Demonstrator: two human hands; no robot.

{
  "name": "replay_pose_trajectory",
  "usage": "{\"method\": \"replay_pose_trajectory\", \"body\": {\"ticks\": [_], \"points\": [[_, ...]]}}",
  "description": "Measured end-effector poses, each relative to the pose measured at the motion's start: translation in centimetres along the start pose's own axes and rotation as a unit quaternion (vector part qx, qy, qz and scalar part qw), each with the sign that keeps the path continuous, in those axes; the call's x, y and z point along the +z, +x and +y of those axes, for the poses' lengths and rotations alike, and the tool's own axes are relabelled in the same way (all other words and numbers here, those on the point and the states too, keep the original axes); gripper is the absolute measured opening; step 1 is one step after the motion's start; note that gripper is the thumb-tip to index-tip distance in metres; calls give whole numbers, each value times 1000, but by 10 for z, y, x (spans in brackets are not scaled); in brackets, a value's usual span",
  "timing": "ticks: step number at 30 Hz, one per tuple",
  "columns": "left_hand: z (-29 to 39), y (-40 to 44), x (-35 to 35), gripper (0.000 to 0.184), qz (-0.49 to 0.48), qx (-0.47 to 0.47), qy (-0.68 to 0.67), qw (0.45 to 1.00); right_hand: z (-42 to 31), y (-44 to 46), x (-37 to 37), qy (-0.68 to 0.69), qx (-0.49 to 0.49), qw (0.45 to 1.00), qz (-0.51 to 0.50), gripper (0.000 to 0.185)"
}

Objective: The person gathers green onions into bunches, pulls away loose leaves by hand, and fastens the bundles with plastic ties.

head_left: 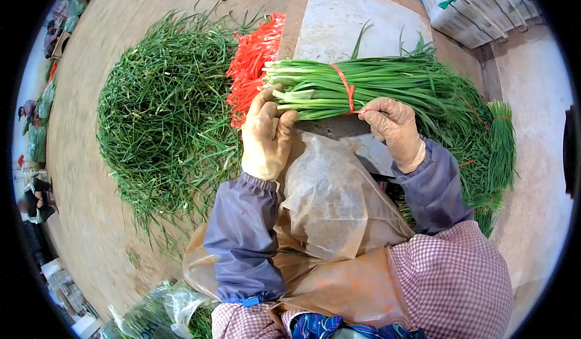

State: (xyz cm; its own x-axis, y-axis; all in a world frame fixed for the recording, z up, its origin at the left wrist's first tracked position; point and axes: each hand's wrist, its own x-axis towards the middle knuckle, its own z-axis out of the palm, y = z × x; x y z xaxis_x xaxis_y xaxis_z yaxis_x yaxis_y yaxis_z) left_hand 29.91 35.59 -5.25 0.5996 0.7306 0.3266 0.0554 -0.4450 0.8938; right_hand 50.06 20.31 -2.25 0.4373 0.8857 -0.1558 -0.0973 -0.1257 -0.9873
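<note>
A bundle of long green stalks [387, 85] lies across a pale board [357, 21], pale ends to the left and leaves to the right. Around its middle runs a red tie [346, 88]. My left hand [266, 133], in a pale glove, cups the cut ends from below, fingers curled against them. My right hand [396, 130], gloved too, pinches the red tie's end at the bundle's lower edge. A pile of red ties [257, 54] sits just left of the cut ends.
A big heap of loose green leaves [166, 103] covers the floor at left. Tied bundles [501, 145] lie at right. White crates [469, 12] stand at the upper right. Bagged greens [151, 315] are at the lower left. A person [39, 200] is at the far left.
</note>
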Motion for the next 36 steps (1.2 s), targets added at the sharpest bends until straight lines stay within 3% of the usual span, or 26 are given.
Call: {"method": "replay_pose_trajectory", "body": {"ticks": [9,11,13,15,17,21,24,27,28,30,32,33,35,36], "points": [[-12,-8,-5,24,20,-52,-133,990,8,6,-6,51,54,997,-6,3],[-5,-8,-13,29,-2,-164,-225,961,11,5,-3,28,33,999,5,3],[31,0,-19,31,75,-147,-212,963,12,4,-2,18,22,1000,5,2],[36,6,-22,32,71,-60,-64,994,12,4,-3,23,21,1000,-4,2],[35,18,-16,33,26,62,133,989,14,4,-4,26,9,1000,-6,3],[35,23,-5,20,6,33,216,976,14,6,-4,13,10,1000,-11,3],[20,19,-5,16,-8,71,144,987,15,4,-3,20,18,1000,-9,3],[17,13,0,12,49,-19,-100,994,17,5,-4,28,-4,1000,-13,4],[30,14,-6,12,71,-95,-179,977,18,4,-5,28,-3,1000,-12,4],[9,18,-35,17,203,-82,-173,960,18,4,-5,27,-3,1000,-15,4],[-4,17,-92,32,384,-171,-341,841,18,4,-5,31,2,999,-13,4],[0,16,-111,34,430,-214,-284,830,18,4,-5,32,3,999,-12,4],[-4,3,-102,33,377,-152,-19,913,18,6,-6,27,3,1000,-13,5],[6,3,-86,31,308,-88,-19,947,18,6,-6,24,6,1000,-12,5]]}}
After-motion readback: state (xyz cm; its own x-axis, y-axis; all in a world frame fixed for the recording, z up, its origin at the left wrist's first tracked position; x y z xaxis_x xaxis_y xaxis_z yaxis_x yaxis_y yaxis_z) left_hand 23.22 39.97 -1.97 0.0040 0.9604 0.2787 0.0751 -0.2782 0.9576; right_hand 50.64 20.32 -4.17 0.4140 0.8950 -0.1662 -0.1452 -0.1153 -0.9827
